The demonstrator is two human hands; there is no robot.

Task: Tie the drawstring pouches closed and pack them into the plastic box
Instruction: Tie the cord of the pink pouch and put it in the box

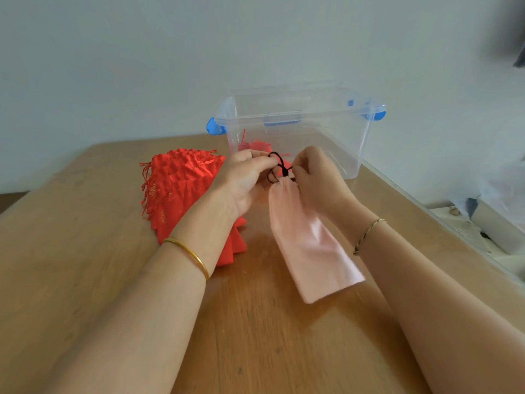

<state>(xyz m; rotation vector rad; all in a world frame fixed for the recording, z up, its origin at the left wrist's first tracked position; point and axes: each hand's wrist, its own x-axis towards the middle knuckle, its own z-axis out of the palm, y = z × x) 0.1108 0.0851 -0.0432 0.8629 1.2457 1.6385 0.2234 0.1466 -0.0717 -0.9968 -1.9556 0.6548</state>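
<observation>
pouch: the long soft pink cloth pouch (311,245) hangs limp just above the brown wooden tabletop (85,251), near the clear plastic box with blue clips (295,120) | hands: left hand (245,182) and right hand (315,180) each pinch its thin black drawstring (279,164) | feel: looks light and floppy, string may slip | hold: best by the string ends at the bunched neck | waiting: pile of red cloth pouches (181,189)

Count so far: one pink pouch (309,245) with one black drawstring (279,166), one clear plastic box (295,120) at the far side with blue latches, two showing for sure. The red pouches (181,191) on the left are a stack, too bunched to count. Two hands, one bracelet each.
</observation>
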